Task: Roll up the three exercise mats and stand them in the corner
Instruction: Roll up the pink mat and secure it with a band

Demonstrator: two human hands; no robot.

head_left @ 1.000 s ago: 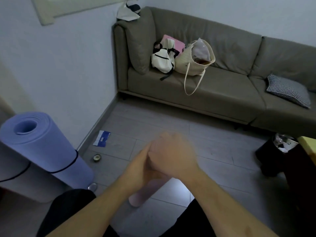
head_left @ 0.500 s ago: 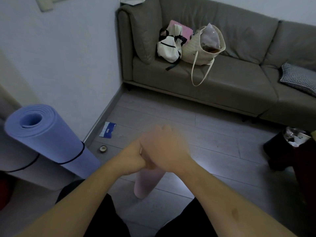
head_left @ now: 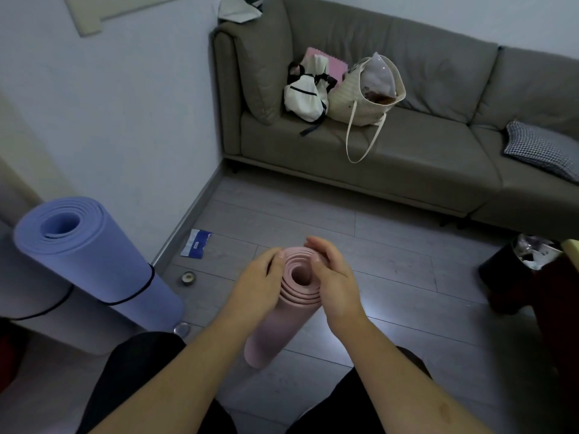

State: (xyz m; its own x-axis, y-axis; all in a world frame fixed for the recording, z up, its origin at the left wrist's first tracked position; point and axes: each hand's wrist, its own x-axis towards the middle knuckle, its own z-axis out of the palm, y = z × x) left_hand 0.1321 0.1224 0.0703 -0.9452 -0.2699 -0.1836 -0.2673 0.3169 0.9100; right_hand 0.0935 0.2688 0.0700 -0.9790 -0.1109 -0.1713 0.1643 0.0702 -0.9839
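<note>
A person looks down at a pink mat (head_left: 282,324), rolled into a tube and standing on end on the grey floor (head_left: 391,277) between their knees. Its top shows a loose spiral of layers around a hollow core.

The left hand (head_left: 257,283) grips the roll's upper left side, fingers curled round the outer layer. The right hand (head_left: 332,277) holds the upper right side, thumb at the rim and fingers bent over the top edge; whether any finger reaches into the core is hard to tell.

The mat looks like soft foam: light, squashy, slightly grippy, and springy enough to unwind if let go. It is probably best held round the upper third with both hands squeezing inward, so the coil stays tight.

To the left, a blue mat (head_left: 91,255), rolled and bound with a black cord, leans in the corner against a grey roll (head_left: 37,296) that is probably the third mat. The pink mat stands near them but apart. A grey sofa (head_left: 423,151) lines the far wall.
</note>
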